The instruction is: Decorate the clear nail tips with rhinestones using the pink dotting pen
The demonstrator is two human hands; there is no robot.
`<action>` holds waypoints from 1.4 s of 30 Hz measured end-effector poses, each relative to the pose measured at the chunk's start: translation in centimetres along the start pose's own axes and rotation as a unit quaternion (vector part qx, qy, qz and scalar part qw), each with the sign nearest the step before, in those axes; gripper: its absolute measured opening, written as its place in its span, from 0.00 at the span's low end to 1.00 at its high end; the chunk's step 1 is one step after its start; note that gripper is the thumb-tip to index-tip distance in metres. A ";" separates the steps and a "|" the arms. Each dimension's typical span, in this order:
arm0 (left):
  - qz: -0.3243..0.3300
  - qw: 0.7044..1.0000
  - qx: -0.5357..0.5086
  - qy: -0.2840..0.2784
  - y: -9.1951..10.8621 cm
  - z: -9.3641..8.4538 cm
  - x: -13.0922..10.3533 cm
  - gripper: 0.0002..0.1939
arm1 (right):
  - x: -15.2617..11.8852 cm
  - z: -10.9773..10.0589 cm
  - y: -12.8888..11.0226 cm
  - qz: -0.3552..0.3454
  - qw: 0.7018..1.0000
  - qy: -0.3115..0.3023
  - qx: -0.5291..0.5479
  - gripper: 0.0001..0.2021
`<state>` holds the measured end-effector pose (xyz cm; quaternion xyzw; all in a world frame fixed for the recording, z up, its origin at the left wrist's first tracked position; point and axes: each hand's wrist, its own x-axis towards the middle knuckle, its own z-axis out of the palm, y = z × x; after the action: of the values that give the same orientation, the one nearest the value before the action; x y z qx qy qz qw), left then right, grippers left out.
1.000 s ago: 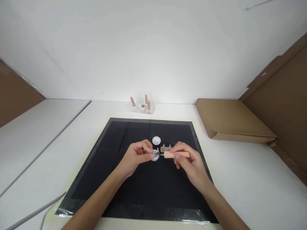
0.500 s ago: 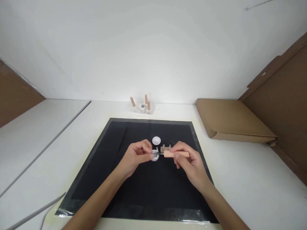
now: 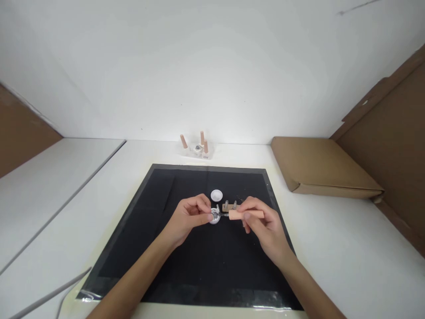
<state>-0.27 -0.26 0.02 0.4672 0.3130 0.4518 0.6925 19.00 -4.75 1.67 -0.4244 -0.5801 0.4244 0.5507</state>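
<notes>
Between thumb and fingers, my right hand (image 3: pixel 260 221) grips the peach-coloured handle of a small brush (image 3: pixel 246 215), whose dark tip points left. The tip is at a small round white container (image 3: pixel 215 216) with silvery-grey contents. My left hand (image 3: pixel 194 215) is closed at the container's left edge, thumb and forefinger pinched; whatever is between them is too small to make out. A shallow white round dish or lid (image 3: pixel 216 195) lies just behind the container. Beside my right fingertips is a small tan holder (image 3: pixel 228 207) with two clear upright pieces.
A black mat (image 3: pixel 206 261) lies under both hands. Behind it, a clear tray (image 3: pixel 195 154) holds several peach-handled pieces against the white wall. A flat cardboard box (image 3: pixel 322 166) sits at the right, with cardboard panels at both sides.
My right hand and the brush have shifted slightly to the right. My left hand has barely moved.
</notes>
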 end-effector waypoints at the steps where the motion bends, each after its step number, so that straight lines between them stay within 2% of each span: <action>1: 0.000 1.000 0.000 0.000 0.0 0.0 0.0 0.07 | 0.0 0.0 0.0 0.000 1.000 -0.005 0.000 0.06; 5: 0.007 1.000 -0.009 0.004 0.1 -0.2 0.0 0.06 | -0.1 -0.3 0.6 0.007 1.000 0.012 0.025 0.06; 10: 0.028 0.999 -0.030 0.020 0.2 0.0 0.2 0.07 | 0.5 -1.1 1.4 0.030 0.987 0.131 0.090 0.05; 14: 0.006 0.998 -0.039 0.057 0.1 0.3 0.2 0.09 | 1.3 -1.9 1.4 0.049 0.971 0.198 0.126 0.05; 18: -0.019 0.996 -0.030 0.084 0.0 0.4 0.2 0.09 | 1.8 -2.6 1.5 0.058 0.958 0.229 0.164 0.04; 23: -0.016 0.995 0.006 0.095 -0.2 0.6 0.2 0.08 | 2.2 -3.7 1.7 0.051 0.945 0.257 0.197 0.04; 28: 0.041 0.992 0.074 0.097 -0.6 1.3 -0.1 0.07 | 2.6 -4.7 1.9 0.060 0.929 0.278 0.237 0.04; 30: 0.059 0.989 0.104 0.090 -0.8 1.9 -0.4 0.06 | 2.7 -5.0 1.9 0.070 0.923 0.282 0.254 0.04; 34: 0.055 0.981 0.174 0.071 -1.4 3.6 -1.4 0.04 | 2.9 -5.6 2.0 0.099 0.905 0.288 0.298 0.05; 38: 0.073 0.967 0.229 0.083 -2.8 6.3 -2.3 0.03 | 2.9 -6.2 1.9 0.135 0.887 0.274 0.346 0.06; 42: 0.100 0.952 0.266 0.110 -4.5 9.1 -2.2 0.04 | 2.9 -6.6 1.9 0.160 0.872 0.252 0.386 0.06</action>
<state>8.11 -6.30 -0.81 0.6104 0.4482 0.4677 0.4558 25.53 -1.32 0.87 -0.3576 -0.1349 0.5758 0.7228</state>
